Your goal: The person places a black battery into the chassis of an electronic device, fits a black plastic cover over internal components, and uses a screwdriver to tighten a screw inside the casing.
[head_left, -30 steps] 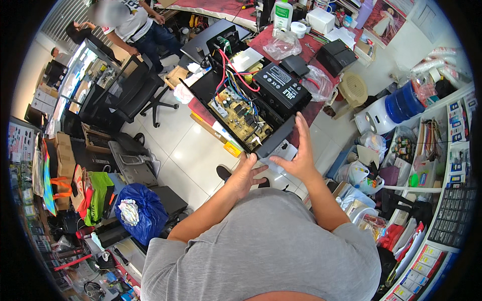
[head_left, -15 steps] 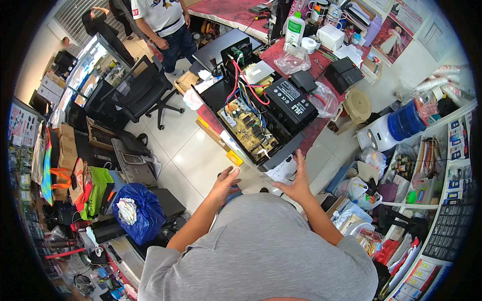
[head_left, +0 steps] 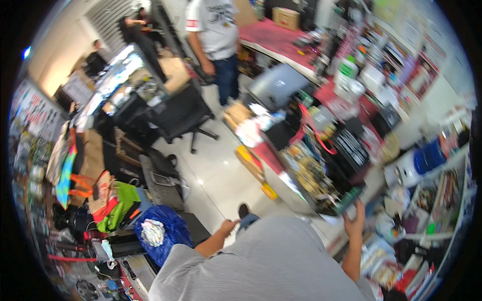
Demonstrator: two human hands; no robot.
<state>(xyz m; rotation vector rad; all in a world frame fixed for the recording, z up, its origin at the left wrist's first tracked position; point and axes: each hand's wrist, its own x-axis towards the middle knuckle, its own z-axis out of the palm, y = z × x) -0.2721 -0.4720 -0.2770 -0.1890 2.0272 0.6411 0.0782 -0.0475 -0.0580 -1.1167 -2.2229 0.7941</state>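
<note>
An opened black electronics case (head_left: 273, 135) sits on the red-covered bench. Inside are a tan circuit board (head_left: 309, 173), red wires (head_left: 314, 133) and a black battery (head_left: 350, 148). Beside the case's near right corner is my right hand (head_left: 355, 223), thumb and fingers apart, holding nothing; blur hides whether a fingertip touches the case. My left hand (head_left: 228, 228) hangs low in front of my body, away from the bench. Motion smears its fingers, and no object shows in it.
A person in a white shirt (head_left: 216, 32) stands beyond the bench. A black office chair (head_left: 181, 113) is at the left, with a blue plastic bag (head_left: 170, 233) nearer me. A green-capped white bottle (head_left: 345, 72) stands at the back; crowded shelves (head_left: 427, 236) line the right.
My view has swung to the left, so the bench and case appear farther right and blurred. My hands have moved apart, the left one away from the case.
</note>
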